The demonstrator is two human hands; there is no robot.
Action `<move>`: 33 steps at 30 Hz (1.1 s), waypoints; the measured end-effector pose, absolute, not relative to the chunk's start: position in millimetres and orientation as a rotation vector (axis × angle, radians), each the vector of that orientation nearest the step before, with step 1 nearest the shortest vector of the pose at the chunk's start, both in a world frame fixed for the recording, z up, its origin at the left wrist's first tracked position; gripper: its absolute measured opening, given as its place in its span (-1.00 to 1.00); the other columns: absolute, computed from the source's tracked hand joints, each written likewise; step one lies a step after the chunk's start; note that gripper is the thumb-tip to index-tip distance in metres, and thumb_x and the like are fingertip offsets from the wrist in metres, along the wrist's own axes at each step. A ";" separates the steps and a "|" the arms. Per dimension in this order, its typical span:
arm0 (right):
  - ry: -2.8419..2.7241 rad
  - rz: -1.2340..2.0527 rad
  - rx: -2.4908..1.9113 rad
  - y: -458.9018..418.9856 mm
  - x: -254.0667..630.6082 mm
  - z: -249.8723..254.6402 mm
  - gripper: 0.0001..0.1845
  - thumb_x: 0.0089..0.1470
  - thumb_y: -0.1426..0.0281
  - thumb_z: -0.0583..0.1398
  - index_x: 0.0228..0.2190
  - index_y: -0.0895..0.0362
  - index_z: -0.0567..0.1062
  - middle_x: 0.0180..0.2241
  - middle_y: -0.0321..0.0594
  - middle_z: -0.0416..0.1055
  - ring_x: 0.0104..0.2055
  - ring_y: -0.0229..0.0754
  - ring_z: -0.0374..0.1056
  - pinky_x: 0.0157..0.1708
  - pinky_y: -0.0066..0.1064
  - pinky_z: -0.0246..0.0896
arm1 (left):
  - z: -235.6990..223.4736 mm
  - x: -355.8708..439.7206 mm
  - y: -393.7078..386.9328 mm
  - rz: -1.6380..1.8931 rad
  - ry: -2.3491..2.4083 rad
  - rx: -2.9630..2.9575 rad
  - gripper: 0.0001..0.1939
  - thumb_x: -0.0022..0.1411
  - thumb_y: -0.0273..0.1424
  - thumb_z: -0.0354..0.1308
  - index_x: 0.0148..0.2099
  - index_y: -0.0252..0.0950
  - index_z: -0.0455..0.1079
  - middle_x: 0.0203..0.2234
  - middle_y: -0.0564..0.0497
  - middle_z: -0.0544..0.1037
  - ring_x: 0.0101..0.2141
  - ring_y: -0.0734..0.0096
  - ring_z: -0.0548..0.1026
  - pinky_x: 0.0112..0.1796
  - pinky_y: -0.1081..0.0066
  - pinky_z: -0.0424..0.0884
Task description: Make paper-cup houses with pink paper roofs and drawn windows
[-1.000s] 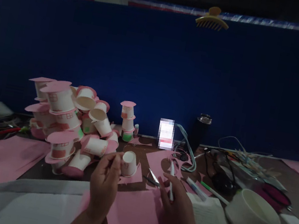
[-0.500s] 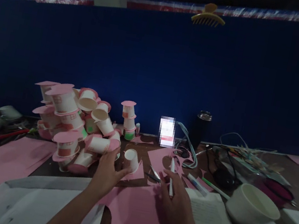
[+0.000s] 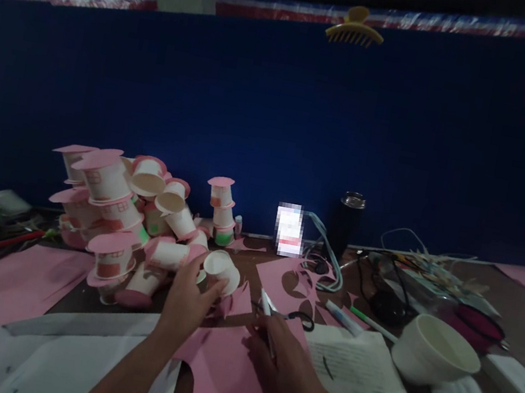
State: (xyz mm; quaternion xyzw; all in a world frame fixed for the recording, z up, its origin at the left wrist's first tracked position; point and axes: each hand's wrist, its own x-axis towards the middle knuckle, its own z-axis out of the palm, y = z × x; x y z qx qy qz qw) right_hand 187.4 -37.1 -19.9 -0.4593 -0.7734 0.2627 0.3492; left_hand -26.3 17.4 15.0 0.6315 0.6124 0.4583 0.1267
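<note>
My left hand (image 3: 186, 308) is closed on a small white paper cup (image 3: 223, 274), thumb on its near side, with the cup's mouth tilted up. My right hand (image 3: 281, 366) grips a white pen (image 3: 266, 304), tip pointing up and away, above a pink paper sheet (image 3: 225, 379). Just past that hand, scissors with dark handles (image 3: 302, 319) lie among pink scraps. Left of the cup is a heap of decorated paper cups (image 3: 107, 179) with pink discs and drawn windows. A separate stack of decorated cups (image 3: 223, 217) stands behind.
A lit phone (image 3: 289, 232) leans at the back beside a dark flask (image 3: 347, 225). To the right are a cream bowl (image 3: 435, 352), a marker (image 3: 343, 317) and a printed sheet (image 3: 358, 369). White paper (image 3: 62, 351) lies front left. A blue partition (image 3: 277, 111) rises behind.
My left hand has closed on the paper cup and tipped it, shifting it slightly left. My right hand has moved left and nearer with the pen, which now leans leftward.
</note>
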 end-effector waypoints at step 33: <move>-1.963 0.572 -1.253 -31.2 190.2 -24.1 -0.81 0.21 0.37 0.03 -0.15 0.09 0.36 -0.22 -0.15 0.37 -0.23 -0.14 0.32 -0.22 -0.30 0.25 | -25.3 -37.0 -65.4 1.041 1.572 1.743 -0.38 0.04 -0.30 0.22 0.18 -0.14 0.23 0.12 -0.12 0.35 0.10 0.03 0.30 0.05 0.08 0.28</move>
